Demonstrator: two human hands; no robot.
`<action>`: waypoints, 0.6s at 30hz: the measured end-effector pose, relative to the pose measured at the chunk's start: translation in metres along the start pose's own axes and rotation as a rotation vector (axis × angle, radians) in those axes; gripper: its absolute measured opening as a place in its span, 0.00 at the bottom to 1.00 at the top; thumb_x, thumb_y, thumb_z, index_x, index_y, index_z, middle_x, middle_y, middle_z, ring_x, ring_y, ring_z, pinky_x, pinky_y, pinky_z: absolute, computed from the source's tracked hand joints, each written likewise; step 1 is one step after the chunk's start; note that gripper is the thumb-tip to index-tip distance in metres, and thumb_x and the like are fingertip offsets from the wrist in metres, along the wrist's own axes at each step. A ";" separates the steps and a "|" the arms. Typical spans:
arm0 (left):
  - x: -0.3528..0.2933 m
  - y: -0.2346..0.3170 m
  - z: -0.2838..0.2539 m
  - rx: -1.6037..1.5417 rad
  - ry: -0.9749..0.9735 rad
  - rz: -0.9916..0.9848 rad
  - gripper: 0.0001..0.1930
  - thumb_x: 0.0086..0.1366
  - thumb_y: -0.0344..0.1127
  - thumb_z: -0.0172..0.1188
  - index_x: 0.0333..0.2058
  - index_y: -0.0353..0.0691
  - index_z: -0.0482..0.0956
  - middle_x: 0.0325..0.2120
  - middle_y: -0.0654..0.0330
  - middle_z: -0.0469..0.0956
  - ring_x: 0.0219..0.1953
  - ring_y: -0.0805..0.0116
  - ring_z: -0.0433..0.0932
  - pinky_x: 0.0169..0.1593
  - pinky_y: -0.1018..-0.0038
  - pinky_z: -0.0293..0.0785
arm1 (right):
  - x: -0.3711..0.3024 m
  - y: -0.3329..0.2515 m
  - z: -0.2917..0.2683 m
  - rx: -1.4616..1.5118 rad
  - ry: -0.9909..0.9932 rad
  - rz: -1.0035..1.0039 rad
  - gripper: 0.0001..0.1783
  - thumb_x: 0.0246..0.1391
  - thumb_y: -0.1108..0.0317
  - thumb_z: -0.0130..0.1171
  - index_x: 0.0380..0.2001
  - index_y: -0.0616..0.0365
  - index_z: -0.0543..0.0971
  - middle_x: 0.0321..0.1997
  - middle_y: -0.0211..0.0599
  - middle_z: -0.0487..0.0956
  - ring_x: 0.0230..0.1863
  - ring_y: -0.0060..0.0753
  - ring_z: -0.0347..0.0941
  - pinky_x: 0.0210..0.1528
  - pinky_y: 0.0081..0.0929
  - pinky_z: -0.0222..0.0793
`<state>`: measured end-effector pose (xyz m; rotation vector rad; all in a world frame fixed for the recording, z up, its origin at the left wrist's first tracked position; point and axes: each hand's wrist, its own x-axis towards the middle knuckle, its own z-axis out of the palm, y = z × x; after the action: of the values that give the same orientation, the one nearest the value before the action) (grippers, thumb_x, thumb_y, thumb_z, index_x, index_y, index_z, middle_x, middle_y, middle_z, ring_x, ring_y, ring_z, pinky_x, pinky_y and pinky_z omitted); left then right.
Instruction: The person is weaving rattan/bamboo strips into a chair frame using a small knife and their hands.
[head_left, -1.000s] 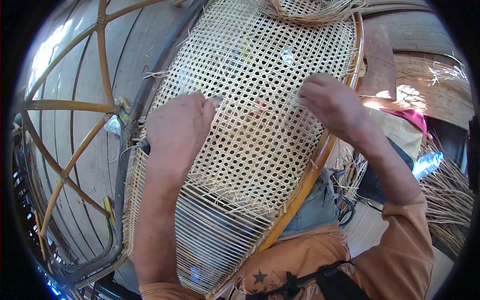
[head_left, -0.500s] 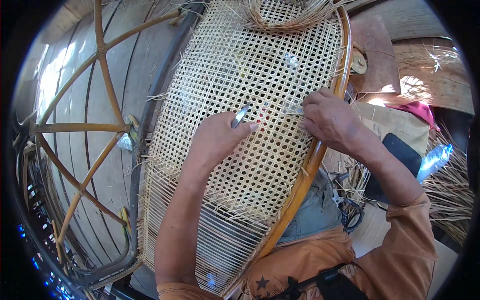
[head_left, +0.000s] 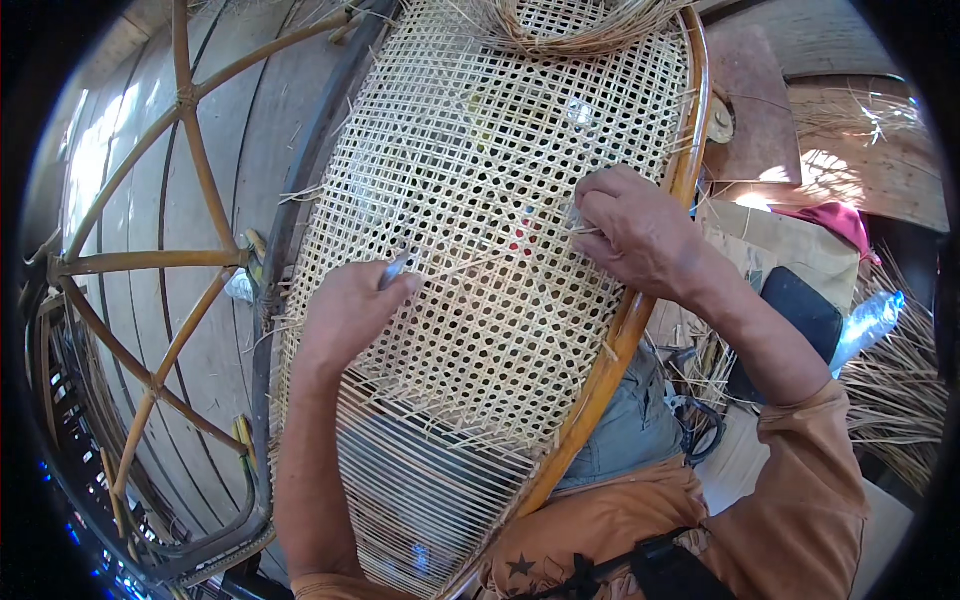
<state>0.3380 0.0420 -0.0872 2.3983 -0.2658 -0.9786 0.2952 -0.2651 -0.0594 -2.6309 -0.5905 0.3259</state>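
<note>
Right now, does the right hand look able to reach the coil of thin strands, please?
Probably yes: nothing appears to stand between the right hand and the coil, which lies on the woven panel.

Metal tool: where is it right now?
In the head view, the metal tool is left of centre, held in the left hand, its tip sticking out beside the thumb over the woven cane.

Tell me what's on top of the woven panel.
A coil of strands lies across the panel at its far end. The left hand holds a small metal tool over the panel; the right hand is near the rim. What the hands and coil cover is hidden.
</note>
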 end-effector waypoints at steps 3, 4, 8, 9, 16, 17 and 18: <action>-0.005 -0.011 -0.013 0.094 -0.025 -0.099 0.23 0.58 0.52 0.56 0.23 0.33 0.76 0.16 0.49 0.72 0.20 0.54 0.72 0.28 0.62 0.67 | 0.003 0.005 0.010 -0.080 -0.008 -0.020 0.11 0.46 0.67 0.61 0.30 0.61 0.74 0.39 0.40 0.73 0.43 0.43 0.69 0.47 0.34 0.67; -0.006 -0.022 -0.013 0.081 0.002 -0.060 0.22 0.57 0.51 0.57 0.23 0.32 0.75 0.15 0.49 0.72 0.19 0.53 0.71 0.28 0.62 0.66 | 0.003 0.005 0.013 -0.061 0.046 -0.049 0.09 0.44 0.67 0.60 0.28 0.60 0.73 0.37 0.39 0.73 0.41 0.43 0.69 0.45 0.35 0.68; -0.014 -0.052 -0.023 0.119 0.031 -0.116 0.23 0.58 0.51 0.56 0.23 0.31 0.75 0.15 0.48 0.71 0.19 0.52 0.71 0.28 0.61 0.66 | 0.004 0.003 0.016 -0.038 0.111 -0.068 0.07 0.43 0.68 0.60 0.27 0.57 0.74 0.34 0.36 0.74 0.38 0.40 0.70 0.42 0.34 0.68; -0.018 -0.057 -0.024 0.111 0.030 -0.120 0.22 0.58 0.50 0.56 0.23 0.31 0.75 0.15 0.48 0.70 0.19 0.52 0.70 0.28 0.61 0.66 | 0.004 0.002 0.015 -0.040 0.109 -0.066 0.07 0.43 0.68 0.60 0.27 0.57 0.74 0.34 0.36 0.74 0.38 0.40 0.70 0.42 0.34 0.68; -0.044 -0.070 -0.032 0.095 0.050 -0.152 0.20 0.58 0.47 0.57 0.25 0.31 0.74 0.17 0.47 0.70 0.21 0.51 0.69 0.29 0.62 0.66 | -0.014 0.014 -0.003 0.291 0.259 0.131 0.07 0.50 0.69 0.58 0.34 0.56 0.77 0.35 0.35 0.75 0.37 0.34 0.72 0.41 0.29 0.69; -0.049 -0.069 -0.035 0.103 0.050 -0.189 0.19 0.59 0.46 0.56 0.28 0.32 0.75 0.19 0.46 0.72 0.23 0.51 0.71 0.31 0.62 0.67 | -0.024 0.020 -0.008 0.479 0.408 0.284 0.08 0.53 0.69 0.57 0.36 0.57 0.77 0.35 0.34 0.75 0.37 0.30 0.72 0.40 0.27 0.69; -0.055 -0.071 -0.039 0.104 0.056 -0.172 0.19 0.59 0.46 0.56 0.28 0.32 0.75 0.19 0.46 0.72 0.23 0.51 0.71 0.31 0.62 0.67 | -0.035 0.027 -0.014 0.466 0.420 0.285 0.08 0.53 0.69 0.57 0.36 0.57 0.77 0.35 0.34 0.75 0.37 0.30 0.72 0.40 0.27 0.69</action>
<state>0.3244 0.1373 -0.0693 2.5733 -0.0926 -0.9925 0.2785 -0.3083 -0.0544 -2.2247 0.0062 -0.0167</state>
